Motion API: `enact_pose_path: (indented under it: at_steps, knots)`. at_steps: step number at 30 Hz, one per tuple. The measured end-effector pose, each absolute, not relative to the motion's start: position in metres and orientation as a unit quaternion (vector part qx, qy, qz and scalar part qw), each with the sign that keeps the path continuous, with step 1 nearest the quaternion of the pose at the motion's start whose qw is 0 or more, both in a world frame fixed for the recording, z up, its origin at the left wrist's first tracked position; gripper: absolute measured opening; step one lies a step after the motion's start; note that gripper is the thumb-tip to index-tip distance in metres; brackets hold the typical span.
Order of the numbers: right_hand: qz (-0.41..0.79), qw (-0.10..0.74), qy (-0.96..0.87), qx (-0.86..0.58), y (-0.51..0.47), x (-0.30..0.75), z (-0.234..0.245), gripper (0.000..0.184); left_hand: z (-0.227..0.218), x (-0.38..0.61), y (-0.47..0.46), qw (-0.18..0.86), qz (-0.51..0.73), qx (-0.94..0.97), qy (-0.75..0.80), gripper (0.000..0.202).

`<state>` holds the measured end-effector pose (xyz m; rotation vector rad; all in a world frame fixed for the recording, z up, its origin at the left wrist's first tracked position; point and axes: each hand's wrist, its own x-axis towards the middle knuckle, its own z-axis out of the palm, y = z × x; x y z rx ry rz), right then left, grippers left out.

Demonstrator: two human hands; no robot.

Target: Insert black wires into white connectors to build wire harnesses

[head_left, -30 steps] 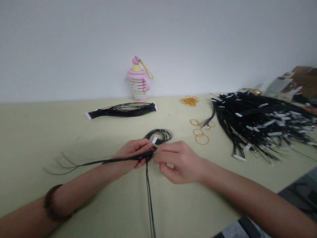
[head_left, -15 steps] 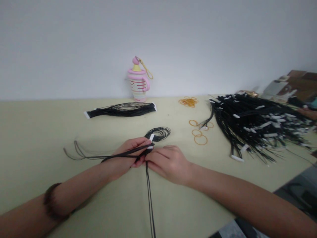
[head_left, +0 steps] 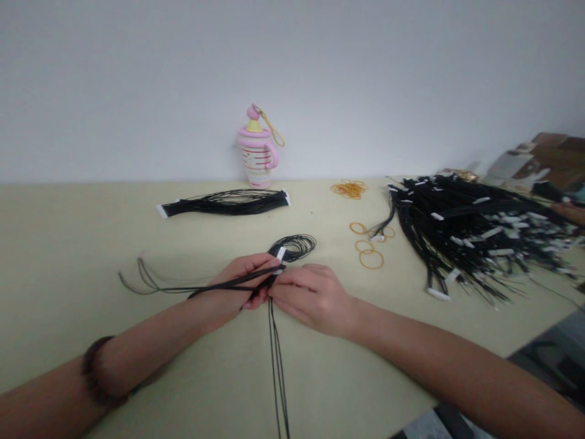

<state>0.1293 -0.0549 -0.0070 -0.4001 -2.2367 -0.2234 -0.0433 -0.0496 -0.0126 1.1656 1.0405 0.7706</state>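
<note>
A coiled black wire harness (head_left: 299,245) with a white connector (head_left: 280,253) is at the middle of the table. My left hand (head_left: 244,277) is closed around it near the connector. Several black wires run from there back across my left wrist, their loose ends lying to the left. My right hand (head_left: 315,299) is pinched against the same bundle, touching the left fingers. From beneath its fingertips some thin black wires (head_left: 278,366) hang toward the near edge of the view. The right fingertips are partly hidden, so their exact hold on the wires is hard to see.
A flat wire harness (head_left: 223,203) lies behind my hands. Further back stands a pink striped cup (head_left: 257,155). Loose rubber bands (head_left: 371,260) and a heap of them (head_left: 350,189) lie right of centre. A large pile of black harnesses (head_left: 466,219) covers the right side; another person's hand (head_left: 569,211) is beyond.
More wires now hang below my right hand, and they spread wider. My right hand has shifted very slightly; the left keeps its hold.
</note>
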Motion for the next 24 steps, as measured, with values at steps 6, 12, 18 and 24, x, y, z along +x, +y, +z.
enact_pose_path:
  at_steps: [6,12,18,24]
  knots:
    - [-0.071,0.403,-0.893,-0.189,-0.0562,0.129,-0.0052,0.014,-0.0093,-0.0431,-0.0503,0.641,0.34,0.502,0.47,0.025]
    - [-0.061,0.388,-0.899,-0.194,-0.0561,0.1306,-0.0061,0.016,-0.01,-0.0436,-0.0518,0.641,0.347,0.521,0.445,0.025]
    - [-0.066,0.385,-0.904,-0.173,-0.056,0.1314,-0.0044,0.016,-0.011,-0.0446,-0.0518,0.644,0.344,0.517,0.446,0.026]
    - [-0.068,0.393,-0.902,-0.168,-0.0558,0.1319,-0.0056,0.014,-0.0071,-0.0427,-0.0539,0.641,0.352,0.505,0.458,0.022]
